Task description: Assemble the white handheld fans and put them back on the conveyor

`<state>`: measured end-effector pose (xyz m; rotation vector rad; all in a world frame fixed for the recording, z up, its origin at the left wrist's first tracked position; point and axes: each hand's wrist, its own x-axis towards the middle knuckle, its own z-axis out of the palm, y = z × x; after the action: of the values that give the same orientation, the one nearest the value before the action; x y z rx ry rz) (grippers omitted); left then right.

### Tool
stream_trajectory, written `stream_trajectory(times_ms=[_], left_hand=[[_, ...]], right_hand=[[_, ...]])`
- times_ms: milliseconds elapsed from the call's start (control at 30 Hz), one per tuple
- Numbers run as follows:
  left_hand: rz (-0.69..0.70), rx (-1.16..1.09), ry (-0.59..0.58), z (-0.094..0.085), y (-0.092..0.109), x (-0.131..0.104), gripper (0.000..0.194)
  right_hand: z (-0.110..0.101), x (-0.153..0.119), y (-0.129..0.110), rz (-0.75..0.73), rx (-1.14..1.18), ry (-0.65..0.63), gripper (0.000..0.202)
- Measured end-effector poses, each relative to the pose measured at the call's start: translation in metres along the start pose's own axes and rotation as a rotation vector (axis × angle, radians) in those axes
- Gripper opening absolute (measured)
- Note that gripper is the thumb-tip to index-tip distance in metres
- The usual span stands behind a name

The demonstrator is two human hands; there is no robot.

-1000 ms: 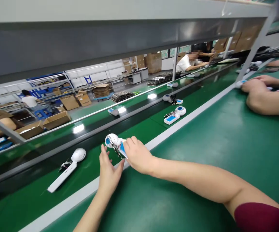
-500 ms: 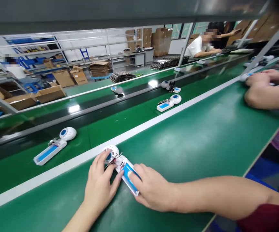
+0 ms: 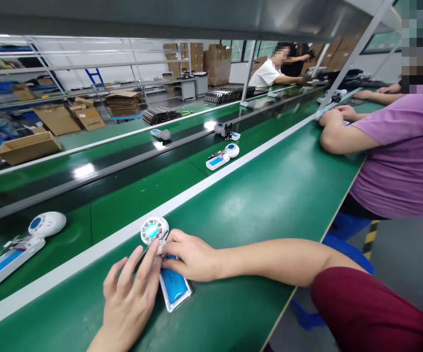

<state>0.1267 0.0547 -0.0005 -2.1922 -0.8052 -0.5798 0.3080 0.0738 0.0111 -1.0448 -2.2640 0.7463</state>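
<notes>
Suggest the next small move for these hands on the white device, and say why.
Perhaps steady the white device with the left hand so the right hand can work between its round head and blue panel: the fingers of both hands meet there, covering the join.

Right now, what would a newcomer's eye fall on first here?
Probably the white device at lower centre, with its bright blue disc and blue panel, its middle partly covered by the left hand and right hand. Next, a similar device beyond the white strip at far left; then the co-worker's purple shirt at right.
</notes>
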Motion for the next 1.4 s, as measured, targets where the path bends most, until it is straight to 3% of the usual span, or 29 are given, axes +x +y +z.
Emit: stream_trajectory(times_ms=[167,300,433,567,667,767,1100,1400], left_hand=[[-0.121,-0.117,0.078,0.006,-0.008,-0.006,0.027],[-0.332,-0.365,0.013,0.004,-0.005,0.0,0.016],[-0.556,-0.604,-0.039,0.003,-0.004,0.002,0.012],[-0.659,-0.772,-0.08,-0.001,-0.01,0.0,0.025],[-0.793,-0.732,-0.218,-0.011,-0.016,0.001,0.045],[-0.76,-0.746,-0.378,-0.021,-0.016,0.004,0.039],[-0.596,-0.69,-0.465,-0.021,0.002,-0.004,0.038],[-0.721,-0.789,-0.505,-0.025,0.002,0.005,0.036]], right_hand=[[0.007,0.006,0.014,-0.042,0.168,-0.005,0.017],[0.01,0.01,0.016,-0.071,0.317,-0.009,0.012],[0.013,0.016,0.014,0.014,0.503,0.043,0.011],[0.011,0.023,0.012,0.145,0.698,0.043,0.009],[0.007,0.026,0.01,0.19,0.758,-0.011,0.01],[0.006,0.024,0.005,0.153,0.649,0.009,0.01],[0.015,0.011,-0.002,0.017,0.318,0.219,0.018],[0.012,0.011,0.0,-0.007,0.255,0.178,0.019]])
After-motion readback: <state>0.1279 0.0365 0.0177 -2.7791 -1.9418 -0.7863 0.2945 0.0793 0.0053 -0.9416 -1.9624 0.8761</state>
